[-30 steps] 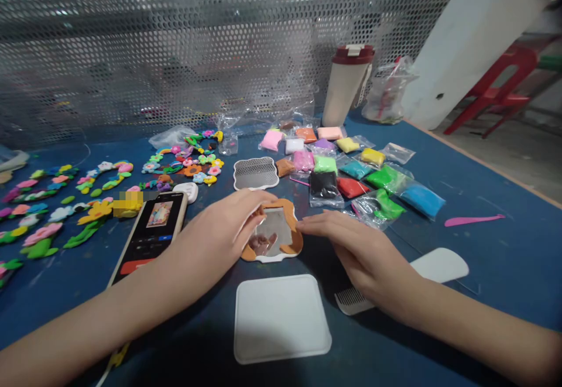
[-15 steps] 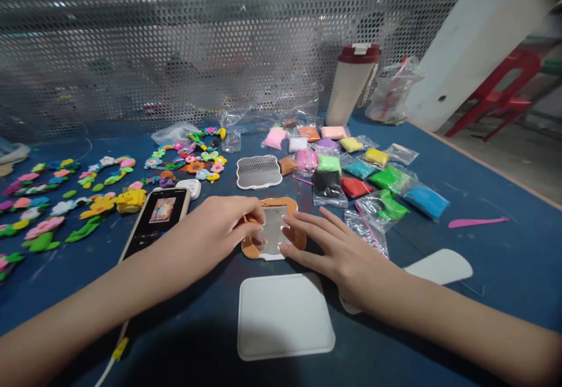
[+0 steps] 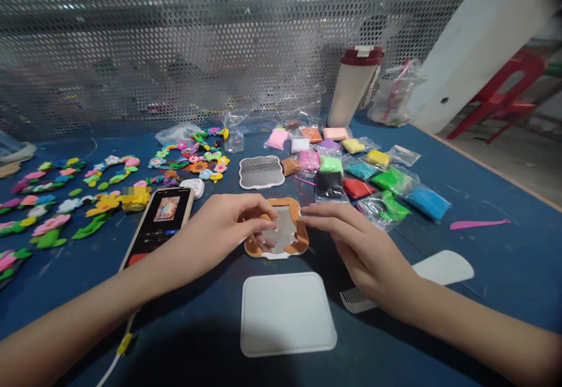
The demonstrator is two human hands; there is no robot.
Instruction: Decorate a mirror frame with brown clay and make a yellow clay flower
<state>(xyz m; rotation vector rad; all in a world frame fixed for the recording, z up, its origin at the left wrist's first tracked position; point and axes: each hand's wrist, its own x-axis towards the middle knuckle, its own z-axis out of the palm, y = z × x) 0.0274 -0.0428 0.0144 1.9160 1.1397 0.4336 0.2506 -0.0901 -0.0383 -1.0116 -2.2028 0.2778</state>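
Mirror [image 3: 286, 226] well in from right edge of tabletop [image 3: 518, 270]; likely light, stiff, orange trim [image 3: 302, 237] soft; take by white rim [image 3: 276, 256]. Left hand [image 3: 228, 220] curled over it, grip unclear; right hand [image 3: 373, 252] open beside it.

My left hand [image 3: 228, 220] curls over the nine o'clock side of a mirror [image 3: 286, 223], thumb and forefinger bent toward each other; whether they pinch anything, I can't tell. My right hand [image 3: 373, 252] is at three o'clock, fingers loosely extended, tips by the orange frame [image 3: 302, 237], contact unclear. From that mirror, a white comb [image 3: 445, 267] lies past three o'clock, partly hidden by my right hand, with a pink tool [image 3: 480, 223] farther out. A white panel [image 3: 287, 314] lies at six, my phone [image 3: 160, 232] at nine, flower-shaped pieces [image 3: 108, 204] toward ten, another mirror [image 3: 262, 172] near eleven, coloured packets [image 3: 331, 164] between one and two, a lidded cup [image 3: 351, 94] at one.
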